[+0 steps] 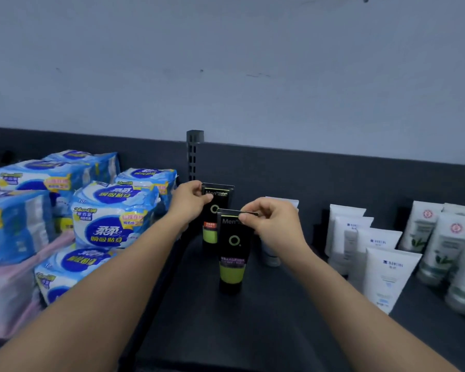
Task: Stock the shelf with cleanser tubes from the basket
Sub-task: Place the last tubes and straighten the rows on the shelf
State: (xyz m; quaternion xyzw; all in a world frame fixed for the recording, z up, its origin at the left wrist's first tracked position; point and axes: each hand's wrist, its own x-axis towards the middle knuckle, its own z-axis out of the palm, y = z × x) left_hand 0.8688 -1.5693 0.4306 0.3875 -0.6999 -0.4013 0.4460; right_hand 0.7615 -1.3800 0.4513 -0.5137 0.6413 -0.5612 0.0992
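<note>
The left hand point(191, 201) is pinching the flat crimped top edge of the rear black cleanser tube point(215, 210), thumb and fingers closed on its upper left corner, while the right hand point(273, 220) is gripping the crimp of the front black cleanser tube point(232, 251) between thumb and forefinger. Both tubes are standing upright, cap down, on the dark shelf point(253, 318), the front one sitting just ahead of and slightly right of the rear one, overlapping it in view. Each is showing a black body with white "Men" lettering near the top, a green ring logo at mid-height, a coloured text strip and a lime-green band above a black cap. Just beyond the right hand a pale tube point(273, 253) is standing, mostly hidden. Further right of that hand, white cleanser tubes point(365, 253) are standing in rows, and green-leaf printed tubes point(440, 248) beyond them. Left of the left hand, blue sanitary pad packs point(110, 221) are piling up above pink packs point(8, 296), and a slotted shelf upright point(194, 154) is rising behind the hands.
</note>
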